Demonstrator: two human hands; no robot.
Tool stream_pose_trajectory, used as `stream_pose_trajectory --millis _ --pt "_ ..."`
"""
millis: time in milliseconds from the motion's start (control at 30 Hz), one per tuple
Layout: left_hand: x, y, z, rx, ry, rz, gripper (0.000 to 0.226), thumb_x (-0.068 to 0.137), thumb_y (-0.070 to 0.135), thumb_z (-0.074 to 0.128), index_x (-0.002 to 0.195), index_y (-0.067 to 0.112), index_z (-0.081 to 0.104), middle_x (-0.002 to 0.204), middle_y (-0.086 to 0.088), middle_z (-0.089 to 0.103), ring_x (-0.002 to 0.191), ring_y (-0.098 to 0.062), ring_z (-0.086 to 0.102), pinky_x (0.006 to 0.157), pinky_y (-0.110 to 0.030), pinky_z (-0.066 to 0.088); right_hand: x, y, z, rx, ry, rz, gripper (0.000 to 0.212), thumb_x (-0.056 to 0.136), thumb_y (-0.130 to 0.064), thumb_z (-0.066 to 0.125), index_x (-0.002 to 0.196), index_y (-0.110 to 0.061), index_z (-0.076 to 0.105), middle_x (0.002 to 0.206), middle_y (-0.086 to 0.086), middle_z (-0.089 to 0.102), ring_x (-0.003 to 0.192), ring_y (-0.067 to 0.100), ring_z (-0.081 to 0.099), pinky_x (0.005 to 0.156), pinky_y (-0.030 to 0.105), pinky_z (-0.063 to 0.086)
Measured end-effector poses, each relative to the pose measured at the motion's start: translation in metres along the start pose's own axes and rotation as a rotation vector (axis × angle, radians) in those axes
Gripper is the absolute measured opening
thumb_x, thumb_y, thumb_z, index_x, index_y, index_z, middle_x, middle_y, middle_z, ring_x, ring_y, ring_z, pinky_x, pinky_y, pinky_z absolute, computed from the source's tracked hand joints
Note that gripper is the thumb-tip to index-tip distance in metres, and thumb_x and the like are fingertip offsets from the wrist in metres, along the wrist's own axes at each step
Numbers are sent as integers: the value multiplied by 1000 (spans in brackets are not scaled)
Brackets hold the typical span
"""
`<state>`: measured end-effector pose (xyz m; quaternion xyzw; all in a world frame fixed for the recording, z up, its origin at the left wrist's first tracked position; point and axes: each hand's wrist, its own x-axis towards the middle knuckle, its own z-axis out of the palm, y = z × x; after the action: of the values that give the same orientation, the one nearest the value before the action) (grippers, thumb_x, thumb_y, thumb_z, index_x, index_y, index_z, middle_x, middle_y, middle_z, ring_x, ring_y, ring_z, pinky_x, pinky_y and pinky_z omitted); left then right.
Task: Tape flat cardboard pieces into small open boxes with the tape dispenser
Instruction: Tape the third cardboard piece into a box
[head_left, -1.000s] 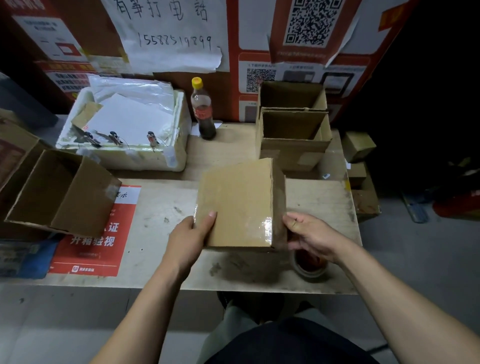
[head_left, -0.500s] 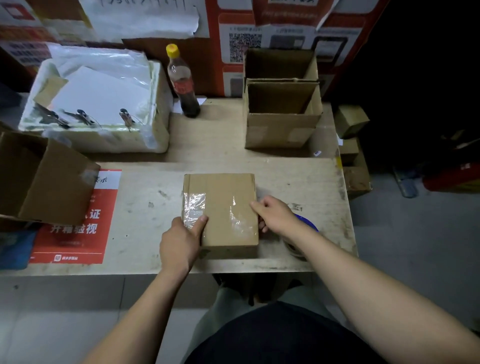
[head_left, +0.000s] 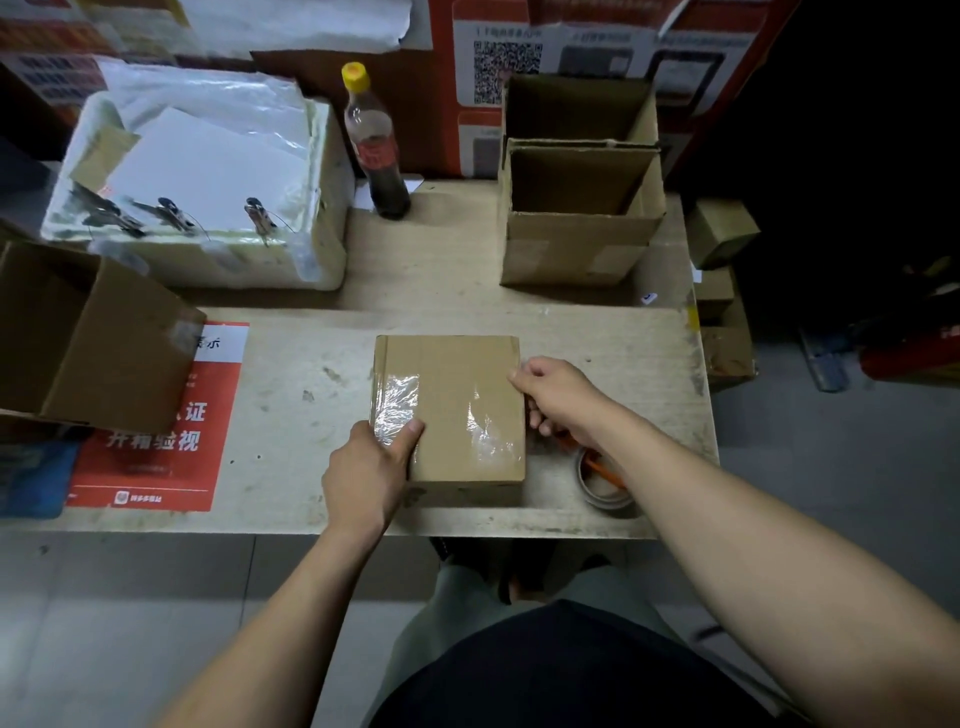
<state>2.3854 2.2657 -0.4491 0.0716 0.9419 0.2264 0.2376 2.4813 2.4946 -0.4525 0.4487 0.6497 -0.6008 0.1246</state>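
Note:
A small cardboard box (head_left: 451, 395) lies bottom-up near the table's front edge, with clear shiny tape across its top face. My left hand (head_left: 371, 473) grips its near left corner, thumb on the tape. My right hand (head_left: 558, 397) holds the right edge, thumb on top and fingers curled down the side. A tape dispenser (head_left: 605, 483) with an orange part and a roll of tape lies on the table just right of the box, partly hidden under my right forearm.
Two open cardboard boxes (head_left: 582, 228) stand at the back right. Another open box (head_left: 93, 338) lies on its side at the left over a red sheet (head_left: 156, 447). A white foam box (head_left: 202, 192) and a dark bottle (head_left: 376, 150) stand at the back.
The box was tilted up on edge, then laid flat with its taped face up. My right hand slid from the near right side further up the right edge.

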Motion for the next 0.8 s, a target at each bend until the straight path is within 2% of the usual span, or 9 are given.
stream_pose_trajectory --millis 100,200,267,333,433,533,600,700,800 --pt "0 -1 1 8 7 1 65 90 71 55 86 6 51 81 -14 63 84 -40 59 79 -48 51 8 0 2 -333 129 -177 32 101 -31 57 73 -17 52 68 3 56 65 23 53 58 33 39" --pt "0 -1 1 14 14 6 66 90 72 55 86 6 51 81 -14 63 84 -40 59 80 -49 51 6 1 11 -593 237 -252 28 102 -31 51 77 -19 54 85 2 63 83 28 55 68 36 42" --pt "0 -1 1 18 14 1 66 89 73 53 87 7 50 81 -14 63 83 -40 59 80 -49 52 3 6 13 -445 203 -206 32 104 -36 48 84 -12 56 83 4 63 80 33 60 67 38 45" --pt "-1 -1 2 17 13 -7 67 89 74 52 87 7 50 82 -14 63 83 -39 59 80 -49 52 -3 13 11 -227 102 -98 42 104 -46 50 91 -7 61 70 7 64 66 38 65 57 38 48" --pt "-2 0 3 8 18 -12 67 89 74 53 89 7 51 81 -13 63 83 -39 60 80 -49 52 -9 21 10 -156 36 -49 45 99 -49 60 81 -9 55 52 3 51 43 20 51 46 27 36" --pt "-2 0 2 -5 22 -12 67 90 73 53 89 6 51 80 -13 63 82 -39 60 80 -49 52 -5 19 14 -148 114 -145 44 96 -45 67 70 -18 45 56 -3 38 50 15 37 54 30 26" --pt "-3 1 1 -4 17 -14 67 90 73 52 89 7 51 80 -13 62 83 -39 60 81 -49 52 -8 16 13 -191 139 -164 47 96 -48 66 68 -18 44 56 -3 39 48 14 37 51 29 26" --pt "-4 1 0 -12 11 -17 68 89 75 51 90 7 52 81 -11 63 83 -38 60 82 -48 52 -18 24 8 -149 -5 -34 43 100 -53 58 78 -15 56 59 3 51 42 14 51 44 23 36" --pt "-6 1 1 -19 4 -19 67 90 75 51 91 8 51 82 -10 63 83 -37 59 83 -48 51 -27 37 9 -62 -108 18 34 103 -35 60 77 -16 49 64 6 49 46 17 54 41 26 38"
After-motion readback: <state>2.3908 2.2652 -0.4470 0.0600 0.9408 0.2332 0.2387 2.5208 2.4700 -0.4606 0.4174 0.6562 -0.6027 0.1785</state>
